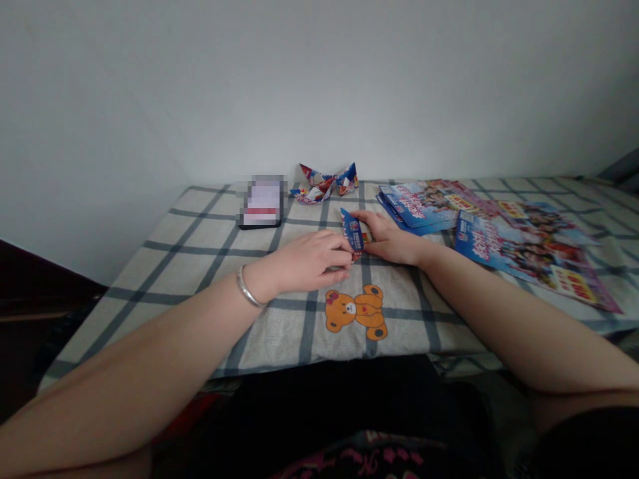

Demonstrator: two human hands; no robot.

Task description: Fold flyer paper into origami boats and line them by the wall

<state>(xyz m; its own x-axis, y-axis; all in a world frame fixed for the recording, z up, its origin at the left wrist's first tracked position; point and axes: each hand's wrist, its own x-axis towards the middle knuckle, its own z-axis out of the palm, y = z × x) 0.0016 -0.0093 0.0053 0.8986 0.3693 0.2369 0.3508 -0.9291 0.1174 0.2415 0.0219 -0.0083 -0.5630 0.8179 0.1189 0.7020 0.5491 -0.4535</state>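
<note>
A small folded piece of printed paper (353,231), blue with white lettering, is held between my two hands above the checked tablecloth. My left hand (319,258), with a silver bangle at the wrist, grips its left and near side with the fingers bent. On the opposite side, my right hand (392,238) pinches the paper's edge between thumb and fingers. The fingers partly cover the folds. Behind the hands lies a folded paper shape (327,183) with pointed corners, made of similar red and blue print.
A phone (262,203) with a blurred screen stands at the back left. Printed flyers (424,203) are stacked beyond my right hand, and more flyers (529,256) lie farther right. The tablecloth (279,332) bears a printed bear near the front edge. A wall rises behind.
</note>
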